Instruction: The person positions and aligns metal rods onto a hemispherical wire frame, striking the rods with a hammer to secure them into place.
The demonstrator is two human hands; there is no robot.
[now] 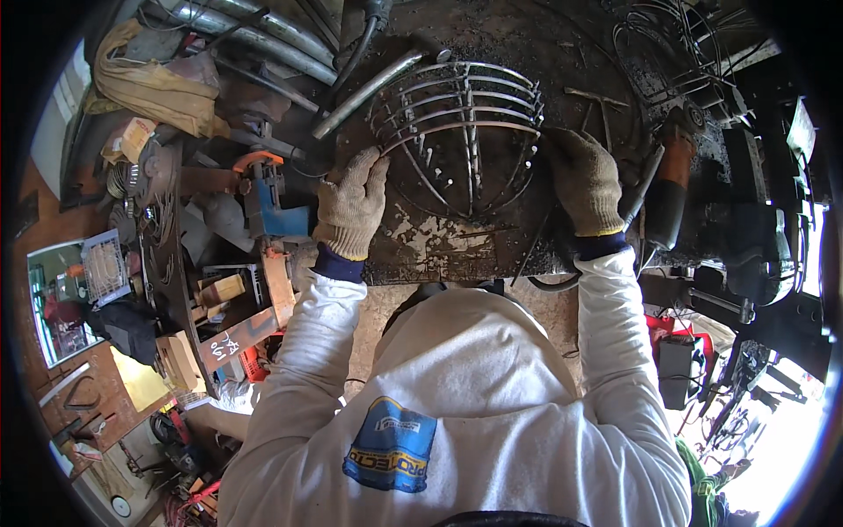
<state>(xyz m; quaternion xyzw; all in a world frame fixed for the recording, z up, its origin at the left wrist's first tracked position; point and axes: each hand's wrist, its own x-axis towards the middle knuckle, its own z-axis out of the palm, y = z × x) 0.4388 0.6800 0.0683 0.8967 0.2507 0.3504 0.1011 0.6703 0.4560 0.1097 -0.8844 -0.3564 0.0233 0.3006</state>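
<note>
A basket-like frame of curved metal rods [471,162] rests on the dark, worn workbench [439,250] in front of me. Its several bowed cross rods are joined to a middle rib and to side rods that meet at the near end. My left hand [351,198], in a beige knit glove, is closed on the frame's left end, thumb and fingers at the rod. Wearing a matching glove, my right hand [588,180] bends its fingers in at the frame's right end. Those fingertips lie in shadow, partly hidden.
An angle grinder [672,180] with an orange body lies right of my right hand. Beyond the frame's left side lies a metal tube [369,92]. A blue clamp-like tool [279,211] sits at the left, near cluttered shelves. Loose cables [680,39] coil at the far right.
</note>
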